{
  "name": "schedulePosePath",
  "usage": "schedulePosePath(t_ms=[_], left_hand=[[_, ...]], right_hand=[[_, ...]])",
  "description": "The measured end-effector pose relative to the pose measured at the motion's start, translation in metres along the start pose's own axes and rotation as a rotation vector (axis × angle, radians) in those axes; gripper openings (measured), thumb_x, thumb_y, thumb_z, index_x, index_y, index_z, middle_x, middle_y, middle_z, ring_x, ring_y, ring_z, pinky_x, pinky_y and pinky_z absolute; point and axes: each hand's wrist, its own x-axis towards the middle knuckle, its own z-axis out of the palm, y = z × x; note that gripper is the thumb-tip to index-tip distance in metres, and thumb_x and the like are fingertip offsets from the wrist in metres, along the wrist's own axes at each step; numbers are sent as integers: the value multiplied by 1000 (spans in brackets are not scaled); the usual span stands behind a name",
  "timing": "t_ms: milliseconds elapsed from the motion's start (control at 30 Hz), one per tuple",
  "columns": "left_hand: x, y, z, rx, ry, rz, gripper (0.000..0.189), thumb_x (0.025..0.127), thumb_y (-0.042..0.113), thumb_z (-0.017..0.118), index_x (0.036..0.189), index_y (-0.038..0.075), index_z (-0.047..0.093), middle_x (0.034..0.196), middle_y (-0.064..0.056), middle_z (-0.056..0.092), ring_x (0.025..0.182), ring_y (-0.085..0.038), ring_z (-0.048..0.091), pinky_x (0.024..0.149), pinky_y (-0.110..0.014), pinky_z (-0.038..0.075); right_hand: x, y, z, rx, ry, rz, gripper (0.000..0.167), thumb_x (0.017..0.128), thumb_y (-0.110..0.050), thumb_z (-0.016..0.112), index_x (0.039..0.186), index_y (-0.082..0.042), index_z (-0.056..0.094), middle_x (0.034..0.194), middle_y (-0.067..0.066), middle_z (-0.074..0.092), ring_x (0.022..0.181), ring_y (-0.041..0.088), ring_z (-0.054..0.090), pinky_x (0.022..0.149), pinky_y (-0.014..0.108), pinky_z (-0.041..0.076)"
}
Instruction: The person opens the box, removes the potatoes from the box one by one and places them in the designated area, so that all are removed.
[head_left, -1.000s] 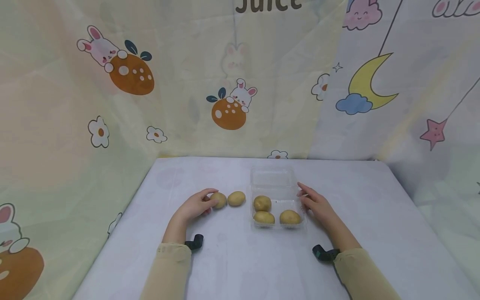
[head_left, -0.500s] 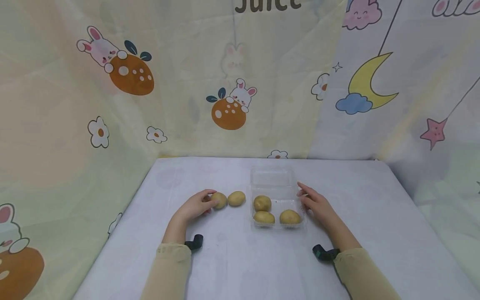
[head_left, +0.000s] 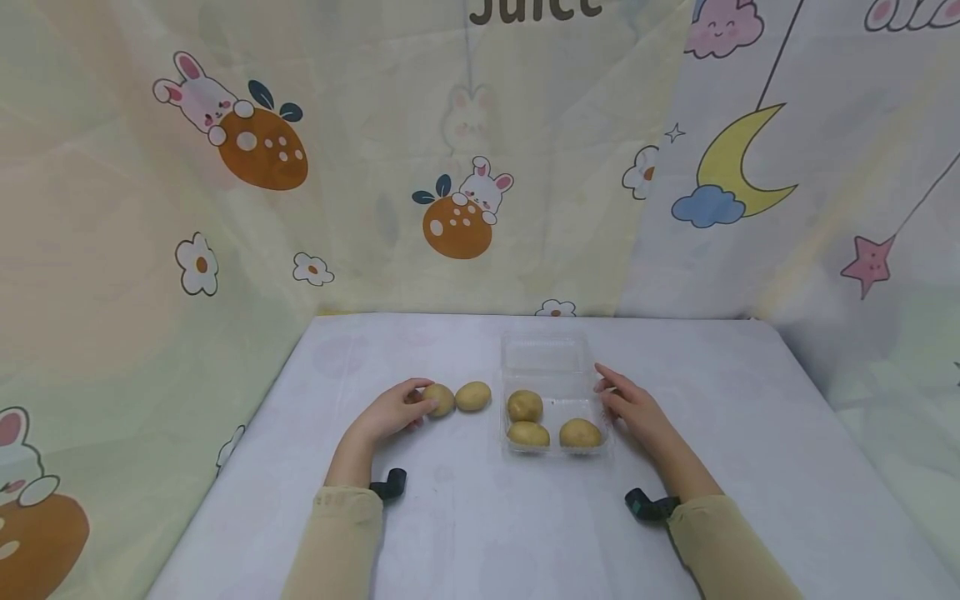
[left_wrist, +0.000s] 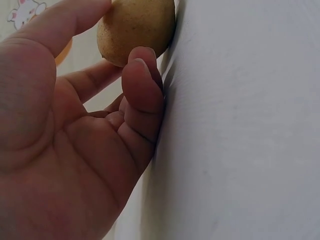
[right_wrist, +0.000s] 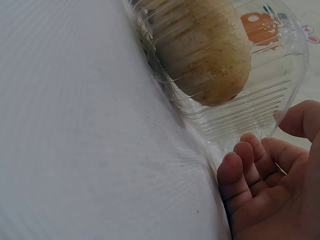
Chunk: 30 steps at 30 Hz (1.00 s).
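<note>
In the head view my left hand (head_left: 393, 409) holds a potato (head_left: 440, 400) on the table, thumb on its near side and fingers reaching behind. The left wrist view has this potato (left_wrist: 137, 30) close up, with the lower fingers curled beneath it. Right beside it lies a second loose potato (head_left: 473, 397). A clear plastic clamshell box (head_left: 555, 411) stands with its lid (head_left: 546, 354) folded back and three potatoes (head_left: 581, 433) inside. At its right side rests my right hand (head_left: 636, 413), index finger extended, thumb tip at the rim (right_wrist: 292, 100) in the right wrist view.
A white cloth covers the table (head_left: 480, 525). Behind it hangs a printed curtain (head_left: 375, 208) with rabbits, oranges and a moon. Each wrist wears a small black camera, such as the left one (head_left: 390, 484).
</note>
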Motion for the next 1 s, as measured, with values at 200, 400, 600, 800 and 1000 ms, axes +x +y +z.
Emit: schedulePosePath(t_ms=[200,400,600,800,1000], left_hand=[[-1,2,-1,18,-6,11,58,87,39,74,138,22,54,102,-7,62,76,-19,61,69,-31,51],[-1,8,-5,76,12,-6,62,88,40,73,142,19,51,105,-9,62,73,-19,63,69,-31,50],[-4,28,-12,148,42,-17,62,89,44,70,144,23,49,115,-7,59,78,-21,63,74,-33,48],[-1,63,-10,207,31,6,58,87,57,67,138,36,52,118,0,58,91,-19,62,83,-38,47],[3,98,0,238,-37,35,53,88,56,67,136,40,53,114,2,59,96,-23,64,81,-39,47]], right_hand=[[0,-1,-1,-2,2,24,53,103,-19,52,154,-18,36,128,18,52,84,13,54,73,25,49],[-2,-8,-1,-5,-3,18,53,103,-16,50,154,-15,36,127,19,52,84,14,54,73,25,50],[-1,-4,-1,4,-4,33,54,103,-20,51,154,-18,34,129,17,51,86,16,54,74,25,49],[-1,-4,0,11,-6,30,54,103,-19,51,154,-18,34,129,18,51,86,16,54,73,25,49],[0,-4,-1,6,-9,23,53,102,-18,51,154,-17,36,127,18,51,85,13,54,74,24,49]])
